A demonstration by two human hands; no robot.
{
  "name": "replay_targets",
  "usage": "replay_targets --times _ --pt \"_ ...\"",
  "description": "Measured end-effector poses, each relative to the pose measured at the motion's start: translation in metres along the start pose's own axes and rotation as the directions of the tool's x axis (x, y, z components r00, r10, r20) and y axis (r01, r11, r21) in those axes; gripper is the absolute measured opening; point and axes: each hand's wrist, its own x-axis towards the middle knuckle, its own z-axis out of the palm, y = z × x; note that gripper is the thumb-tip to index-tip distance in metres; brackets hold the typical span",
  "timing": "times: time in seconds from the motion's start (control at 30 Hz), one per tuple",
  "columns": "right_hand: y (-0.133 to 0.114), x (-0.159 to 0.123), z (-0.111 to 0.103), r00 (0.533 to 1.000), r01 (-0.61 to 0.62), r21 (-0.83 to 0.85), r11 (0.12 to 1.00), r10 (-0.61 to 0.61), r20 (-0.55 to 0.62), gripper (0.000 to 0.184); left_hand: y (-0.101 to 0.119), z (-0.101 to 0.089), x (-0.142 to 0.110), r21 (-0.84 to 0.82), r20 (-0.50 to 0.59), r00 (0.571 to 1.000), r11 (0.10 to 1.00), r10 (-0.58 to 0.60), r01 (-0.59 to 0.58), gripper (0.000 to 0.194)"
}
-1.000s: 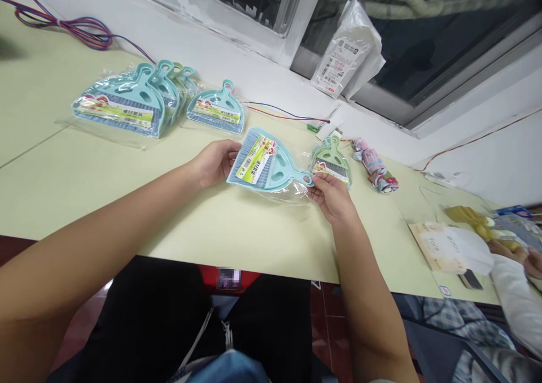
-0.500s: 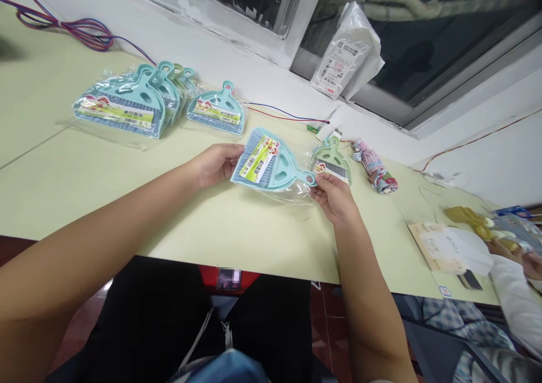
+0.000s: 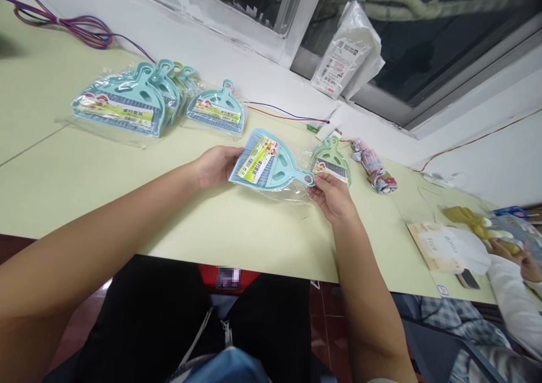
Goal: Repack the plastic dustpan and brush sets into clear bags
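Bagged dustpan-and-brush set (image 3: pixel 273 165): held between both hands, over the table (image 3: pixel 237 230).
Left hand (image 3: pixel 218 167): clamped on the wide brush end (image 3: pixel 246 156).
Right hand (image 3: pixel 332 196): pinching the handle (image 3: pixel 296 172).
Grip: light, even pressure likely spares the bristles.

Bright, even light on the table (image 3: pixel 262 230) — dark panes (image 3: pixel 444 49) behind, glints on the plastic wrap (image 3: pixel 296 194). Soft shadow under the left forearm (image 3: pixel 127 219). Wide-angle stretch at the edges; co-worker's hands (image 3: pixel 529 265) blurry — one patch (image 3: pixel 228 277) pixelated.
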Motion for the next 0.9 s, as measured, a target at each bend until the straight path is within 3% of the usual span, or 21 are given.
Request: replay_targets --times 0.13,0.33,0.5,0.8,0.9 --pt "0.0006 0.0009 -0.0008 1.0 -0.011 -0.014 1.0 0.011 0.004 0.038 0.0004 0.0001 0.0002 0.001 0.013 1.0 1.0 0.017 -0.017 0.023" --pt "-0.0003 -0.0002 0.0002 1.0 -0.012 -0.011 1.0 0.012 -0.003 0.035 -0.0007 -0.0025 0.0014 0.043 0.019 0.986 0.985 0.164 -0.165 0.014" --pt "-0.0014 -0.0016 0.0003 1.0 -0.011 -0.005 1.0 0.011 -0.001 0.035 -0.0018 -0.0049 0.0036 0.046 0.076 0.987 0.988 0.144 -0.148 0.02" --pt "-0.0016 -0.0018 -0.0001 1.0 -0.007 -0.001 1.0 0.007 0.016 0.035 -0.003 -0.0066 0.0068 0.028 0.007 0.993 0.993 0.115 -0.115 0.025" --pt "-0.0015 -0.002 -0.0002 1.0 -0.006 0.004 1.0 0.006 0.016 0.035 -0.0022 -0.0046 0.0055 0.038 0.047 0.991 0.991 0.124 -0.125 0.028"
